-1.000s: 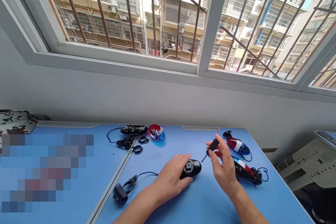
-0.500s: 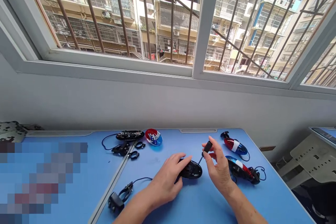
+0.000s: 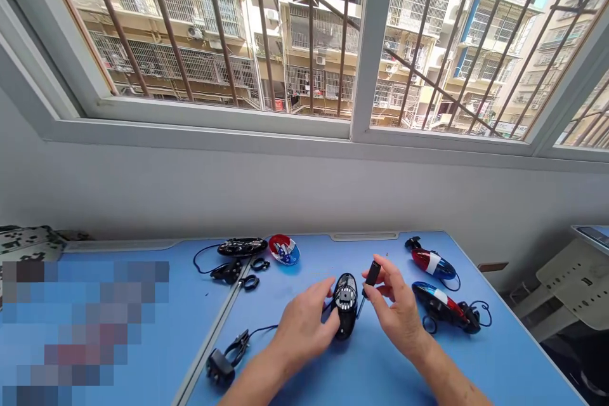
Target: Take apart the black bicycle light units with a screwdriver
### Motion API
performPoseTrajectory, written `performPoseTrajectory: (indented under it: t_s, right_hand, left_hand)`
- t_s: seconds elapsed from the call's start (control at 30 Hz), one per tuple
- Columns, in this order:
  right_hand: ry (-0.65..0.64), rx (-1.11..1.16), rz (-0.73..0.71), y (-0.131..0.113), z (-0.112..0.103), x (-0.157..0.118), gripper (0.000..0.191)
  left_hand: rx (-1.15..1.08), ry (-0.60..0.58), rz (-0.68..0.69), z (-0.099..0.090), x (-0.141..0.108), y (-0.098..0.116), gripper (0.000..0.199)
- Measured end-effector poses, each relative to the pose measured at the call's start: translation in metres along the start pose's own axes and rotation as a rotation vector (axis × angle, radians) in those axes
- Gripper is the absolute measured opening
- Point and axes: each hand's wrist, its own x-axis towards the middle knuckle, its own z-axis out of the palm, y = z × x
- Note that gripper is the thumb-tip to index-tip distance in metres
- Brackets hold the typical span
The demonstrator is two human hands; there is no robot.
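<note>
The left hand [image 3: 307, 320] is curving at the left side of the black shell [image 3: 346, 320], its thumb resting against the edge; whether its fingers are closing on the shell, I cannot tell. The right hand [image 3: 397, 311] is pinching the black handle of the screwdriver [image 3: 372, 274] between thumb and fingers, the shaft slanting down to the shell's right side; whether the tip is touching, I cannot tell. The shell is lying on the blue worktop [image 3: 285, 384] between the hands, its long side running away from the person.

Left of the left hand, a black box [image 3: 219, 368] and a clamp [image 3: 238, 349] are lying together, a cable [image 3: 264, 329] running toward that hand. Beyond the right hand and to its right, a red-white-blue light [image 3: 440, 299] is lying near a second light [image 3: 432, 263].

Beyond the left hand, two black rings [image 3: 250, 282] are lying near a black mount [image 3: 227, 271]. Farther off, a black unit [image 3: 242, 247] is sitting beside a red-and-blue cover [image 3: 284, 249] that is holding small parts. Past the wall [image 3: 304, 190], a barred window [image 3: 214, 117] is facing buildings.
</note>
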Motion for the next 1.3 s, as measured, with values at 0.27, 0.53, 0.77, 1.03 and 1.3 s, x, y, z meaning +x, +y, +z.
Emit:
performPoseTrajectory:
  t_s: [0.27,0.53,0.77,1.03,1.3]
  right_hand:
    - [-0.039,0.067,0.039,-0.004,-0.001,0.001,0.041]
    - [0.163,-0.090,0.051,-0.002,-0.018,0.013,0.039]
    - [0.136,-0.104,-0.033,-0.006,-0.013,0.009,0.039]
    - [0.124,-0.085,-0.051,-0.006,-0.013,0.009,0.040]
    - [0.078,-0.057,-0.087,-0.005,-0.011,0.008,0.041]
  left_hand:
    - [0.006,-0.141,0.037,0.001,-0.001,0.008,0.058]
    - [0.049,-0.168,0.116,-0.001,-0.002,0.001,0.058]
    - [0.044,-0.221,0.036,-0.002,-0.001,0.009,0.050]
    - [0.017,-0.220,0.152,0.002,0.000,0.003,0.057]
    - [-0.075,-0.249,0.113,0.001,-0.001,0.006,0.047]
